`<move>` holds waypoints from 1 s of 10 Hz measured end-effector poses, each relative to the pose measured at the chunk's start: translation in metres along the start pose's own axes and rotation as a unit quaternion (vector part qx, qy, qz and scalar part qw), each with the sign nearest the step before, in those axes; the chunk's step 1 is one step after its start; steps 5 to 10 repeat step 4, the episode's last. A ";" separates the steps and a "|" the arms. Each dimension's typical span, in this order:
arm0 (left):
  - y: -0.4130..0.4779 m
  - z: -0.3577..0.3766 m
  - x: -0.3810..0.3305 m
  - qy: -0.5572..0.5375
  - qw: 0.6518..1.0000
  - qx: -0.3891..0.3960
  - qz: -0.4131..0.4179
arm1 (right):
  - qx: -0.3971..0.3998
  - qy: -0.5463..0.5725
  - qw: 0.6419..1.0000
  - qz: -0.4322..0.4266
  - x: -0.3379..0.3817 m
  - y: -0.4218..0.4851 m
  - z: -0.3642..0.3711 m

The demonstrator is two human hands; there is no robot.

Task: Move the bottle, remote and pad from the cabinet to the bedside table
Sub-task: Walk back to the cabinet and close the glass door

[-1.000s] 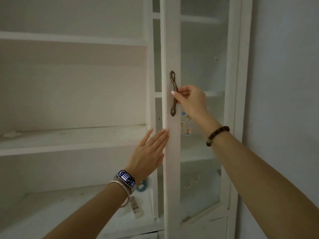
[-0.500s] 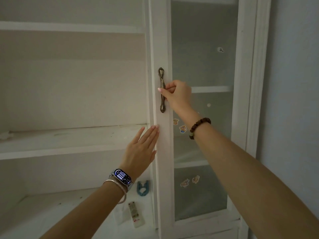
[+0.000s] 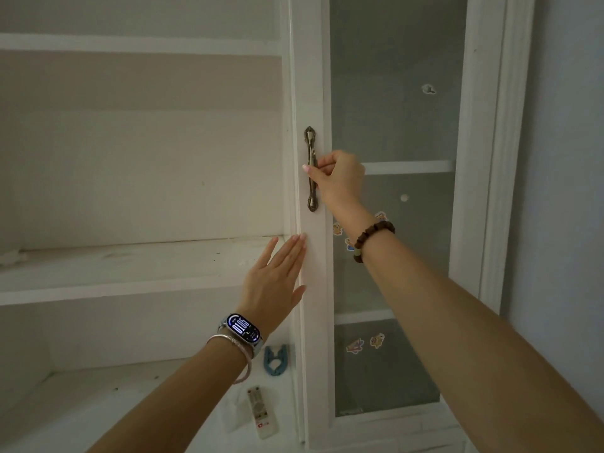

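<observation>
On the left wrist a smartwatch with a lit oval face and a thin silver bangle are worn. On the right wrist one bracelet of round brown beads is seen. The left hand is laid flat, fingers straight, against the edge of the white painted cabinet door. The slim, ornate bronze-coloured handle is gripped by the right hand, whose fingers are curled round it. The door is filled with greyish glass, and two cartoon stickers are stuck on its lowest pane. Deeper inside the cabinet, the remote, long and white, is lying on the lowest shelf of three white ones, near one blue clip-shaped thing.
</observation>
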State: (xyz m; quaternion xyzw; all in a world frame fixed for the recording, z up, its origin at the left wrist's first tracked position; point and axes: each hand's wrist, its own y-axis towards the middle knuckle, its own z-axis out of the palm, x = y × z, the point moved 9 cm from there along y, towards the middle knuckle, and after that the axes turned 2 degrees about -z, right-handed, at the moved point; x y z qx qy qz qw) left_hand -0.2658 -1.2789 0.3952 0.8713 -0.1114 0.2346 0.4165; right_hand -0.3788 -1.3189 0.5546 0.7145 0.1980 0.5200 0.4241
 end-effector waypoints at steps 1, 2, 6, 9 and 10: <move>0.000 0.004 -0.002 0.001 1.000 0.018 0.001 | -0.006 -0.004 1.000 0.001 -0.002 0.000 0.000; 0.001 0.002 -0.001 -0.001 0.999 0.031 0.005 | 0.002 -0.007 1.000 0.006 0.001 0.001 -0.002; 0.001 -0.016 -0.003 -0.024 0.997 0.075 0.010 | 0.039 -0.033 0.999 0.012 0.010 -0.005 -0.003; 0.001 -0.016 -0.003 -0.024 0.997 0.075 0.010 | 0.039 -0.033 0.999 0.012 0.010 -0.005 -0.003; 0.001 -0.016 -0.003 -0.024 0.997 0.075 0.010 | 0.039 -0.033 0.999 0.012 0.010 -0.005 -0.003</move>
